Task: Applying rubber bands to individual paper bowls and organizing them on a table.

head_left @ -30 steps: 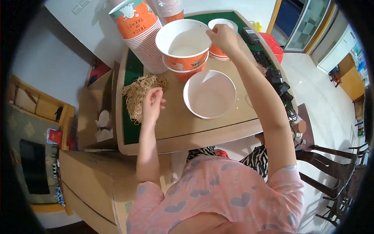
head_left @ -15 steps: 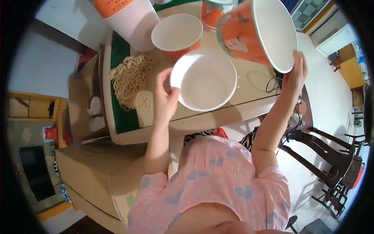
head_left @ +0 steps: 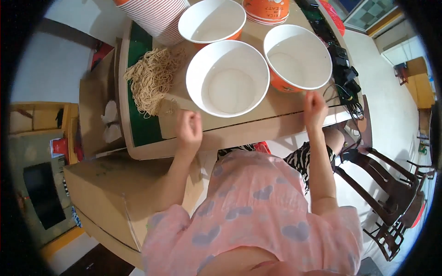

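Where the bench-like table [head_left: 251, 134] fills the upper half of the head view, its brown sheet and green edge strip bear all the ware. Below its left corner stands the carton [head_left: 115, 198]. At the table's far left, the tall stack [head_left: 159, 23] of nested tubs rises partly out of view.

Of the single tubs, the front tub [head_left: 228, 78] stands upright near the table's near edge, between the hands, mouth up and bare inside. The right tub [head_left: 299, 57] stands upright beside it, toward the cable side; the back tub [head_left: 212, 20] lies behind, its rim partly overlapped in view. The far stack [head_left: 267, 10] is inverted, cut by the frame. To the left lies a heap of beige strands [head_left: 152, 83], loosely tangled.

The left hand [head_left: 189, 129] is narrow, fingers curled, just off the front tub's near-left rim; no object shows in it. The right hand [head_left: 315, 108] is likewise narrow, at the right tub's near rim; contact cannot be told. Smallest are the black adapters [head_left: 343, 57] and a coiled cable [head_left: 354, 109].

Handling note: thin walls would probably dent under a one-sided squeeze; paired, light fingers beneath opposite sides of the rim should keep a tub level and round.
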The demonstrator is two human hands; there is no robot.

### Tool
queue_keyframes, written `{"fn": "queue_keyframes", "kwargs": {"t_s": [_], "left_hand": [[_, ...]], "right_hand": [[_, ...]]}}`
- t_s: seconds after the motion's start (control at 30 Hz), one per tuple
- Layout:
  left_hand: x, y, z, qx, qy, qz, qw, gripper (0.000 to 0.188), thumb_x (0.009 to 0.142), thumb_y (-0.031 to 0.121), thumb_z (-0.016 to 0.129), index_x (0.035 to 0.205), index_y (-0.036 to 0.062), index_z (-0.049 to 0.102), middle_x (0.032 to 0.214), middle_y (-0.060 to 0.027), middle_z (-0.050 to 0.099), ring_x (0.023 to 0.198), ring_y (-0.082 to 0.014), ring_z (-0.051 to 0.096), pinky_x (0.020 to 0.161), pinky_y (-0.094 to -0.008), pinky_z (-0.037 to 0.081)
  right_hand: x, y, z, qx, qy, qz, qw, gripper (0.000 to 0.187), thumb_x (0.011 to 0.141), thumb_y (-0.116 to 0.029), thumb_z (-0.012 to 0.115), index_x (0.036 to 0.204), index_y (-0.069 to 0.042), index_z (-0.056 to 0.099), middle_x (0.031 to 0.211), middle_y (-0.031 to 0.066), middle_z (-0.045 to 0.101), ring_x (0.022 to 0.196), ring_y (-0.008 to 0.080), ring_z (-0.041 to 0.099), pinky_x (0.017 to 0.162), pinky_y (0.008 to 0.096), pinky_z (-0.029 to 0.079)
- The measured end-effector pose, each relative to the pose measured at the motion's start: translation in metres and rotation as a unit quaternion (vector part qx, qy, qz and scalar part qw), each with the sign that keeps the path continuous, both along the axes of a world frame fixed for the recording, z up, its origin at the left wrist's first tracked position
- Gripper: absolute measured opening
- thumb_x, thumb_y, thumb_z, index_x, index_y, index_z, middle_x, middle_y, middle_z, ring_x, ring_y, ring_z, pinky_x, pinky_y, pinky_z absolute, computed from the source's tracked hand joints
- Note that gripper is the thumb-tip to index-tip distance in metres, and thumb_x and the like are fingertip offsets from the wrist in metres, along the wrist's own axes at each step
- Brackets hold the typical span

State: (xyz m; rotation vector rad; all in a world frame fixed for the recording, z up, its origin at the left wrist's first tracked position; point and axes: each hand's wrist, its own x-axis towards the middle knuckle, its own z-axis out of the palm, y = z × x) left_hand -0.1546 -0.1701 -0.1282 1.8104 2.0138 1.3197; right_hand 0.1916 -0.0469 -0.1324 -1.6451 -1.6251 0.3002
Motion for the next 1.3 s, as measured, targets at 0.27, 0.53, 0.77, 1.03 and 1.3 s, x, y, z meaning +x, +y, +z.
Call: {"fn": "queue_keyframes", "kwargs": {"t_s": [0.27, 0.53, 0.77, 1.03, 1.3], "left_hand": [[0.007, 0.001, -0.001, -0.057, 0.211, -0.078, 0.973, 0.014, 0.078, 0.01, 0.066, 0.082, 0.0085, 0.052, 0.085, -0.01, 0.051, 0.08, -0.0309, 0.051, 0.07, -0.0432, 0.043], [0.008, 0.001, 0.001, -0.054, 0.198, -0.062, 0.977, 0.016, 0.073, 0.009, 0.067, 0.077, 0.0075, 0.052, 0.078, -0.0108, 0.05, 0.075, -0.0301, 0.05, 0.065, -0.0441, 0.042], [0.009, 0.001, 0.007, -0.045, 0.164, -0.056, 0.984, 0.015, 0.071, 0.009, 0.067, 0.073, 0.0078, 0.051, 0.076, -0.0102, 0.049, 0.073, -0.0301, 0.05, 0.063, -0.0421, 0.043], [0.008, 0.003, -0.004, 0.022, 0.196, -0.021, 0.98, 0.014, 0.072, 0.01, 0.066, 0.073, 0.0069, 0.052, 0.078, -0.011, 0.052, 0.076, -0.03, 0.052, 0.065, -0.0433, 0.045], [0.011, -0.005, 0.0, 0.034, 0.153, -0.032, 0.987, 0.015, 0.073, 0.007, 0.066, 0.071, 0.0064, 0.05, 0.077, -0.0102, 0.052, 0.076, -0.0306, 0.053, 0.063, -0.043, 0.046]], "right_hand": [[-0.012, -0.005, -0.003, 0.065, -0.218, 0.196, 0.954, 0.013, 0.078, -0.01, 0.063, 0.072, -0.006, 0.052, 0.081, 0.0107, 0.053, 0.079, 0.0323, 0.053, 0.069, 0.044, 0.042], [-0.015, -0.005, -0.001, 0.066, -0.214, 0.189, 0.956, 0.017, 0.082, -0.008, 0.06, 0.071, -0.004, 0.049, 0.081, 0.0146, 0.053, 0.082, 0.0364, 0.051, 0.074, 0.0459, 0.04], [-0.006, -0.009, -0.004, 0.011, -0.234, 0.188, 0.954, 0.013, 0.082, -0.012, 0.06, 0.09, -0.002, 0.063, 0.099, 0.0174, 0.061, 0.094, 0.0393, 0.055, 0.086, 0.0488, 0.043], [-0.015, -0.005, 0.003, 0.07, -0.216, 0.179, 0.957, 0.015, 0.078, -0.01, 0.06, 0.069, -0.006, 0.049, 0.077, 0.0129, 0.051, 0.08, 0.0346, 0.052, 0.072, 0.0466, 0.042], [-0.01, -0.012, -0.004, 0.099, -0.178, 0.162, 0.965, 0.017, 0.078, -0.01, 0.061, 0.067, -0.004, 0.049, 0.075, 0.0131, 0.051, 0.076, 0.0342, 0.052, 0.069, 0.0458, 0.043]]}}
